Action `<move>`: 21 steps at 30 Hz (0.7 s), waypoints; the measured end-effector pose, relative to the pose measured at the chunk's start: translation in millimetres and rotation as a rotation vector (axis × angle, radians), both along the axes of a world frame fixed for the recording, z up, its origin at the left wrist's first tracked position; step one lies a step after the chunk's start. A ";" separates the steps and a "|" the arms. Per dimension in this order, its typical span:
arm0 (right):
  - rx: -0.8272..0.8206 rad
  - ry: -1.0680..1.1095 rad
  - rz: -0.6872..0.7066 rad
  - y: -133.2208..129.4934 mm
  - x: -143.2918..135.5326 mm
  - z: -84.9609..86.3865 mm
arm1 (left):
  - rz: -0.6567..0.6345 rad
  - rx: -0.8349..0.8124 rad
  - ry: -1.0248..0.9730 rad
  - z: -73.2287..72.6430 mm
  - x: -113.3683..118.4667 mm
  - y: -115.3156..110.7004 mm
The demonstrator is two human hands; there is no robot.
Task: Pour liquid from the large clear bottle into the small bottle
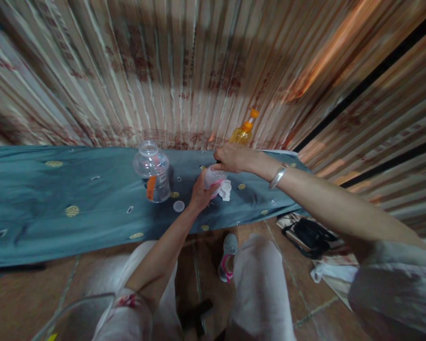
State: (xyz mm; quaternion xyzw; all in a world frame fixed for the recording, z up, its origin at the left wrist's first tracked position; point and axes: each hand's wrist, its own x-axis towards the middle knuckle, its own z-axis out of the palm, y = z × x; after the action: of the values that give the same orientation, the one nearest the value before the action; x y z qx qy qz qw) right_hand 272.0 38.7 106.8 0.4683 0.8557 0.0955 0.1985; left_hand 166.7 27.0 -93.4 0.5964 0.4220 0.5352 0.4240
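Note:
My left hand (pixel 201 193) is wrapped round a small translucent plastic container (pixel 215 176) with a pink part near its lower end. Over the container's mouth is my right hand (pixel 230 157), its fingers closed and pointing down. A bit of something dark shows under those fingers, too small to name. Crumpled white tissue (pixel 225 190) lies just right of the container. To the left of my left hand, a round whitish lid (pixel 179 206) rests flat on the cloth.
A large clear open-necked bottle (pixel 155 177) with an orange label stands at left on the teal patterned cloth (pixel 99 203). Behind my right hand is a yellow bottle (pixel 240 136) with an orange top. Pleated curtain hangs behind. A black bag (pixel 310 236) sits at lower right.

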 end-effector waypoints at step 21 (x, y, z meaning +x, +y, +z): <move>0.086 0.050 0.003 -6.9 -0.6 -6.1 | -0.011 0.003 0.008 1.3 -0.2 -0.6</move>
State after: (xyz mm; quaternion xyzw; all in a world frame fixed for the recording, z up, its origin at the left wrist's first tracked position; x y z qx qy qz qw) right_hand 271.5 31.8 100.7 0.4776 0.8561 0.1206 0.1565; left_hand 166.5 26.4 -92.1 0.6014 0.4198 0.5310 0.4244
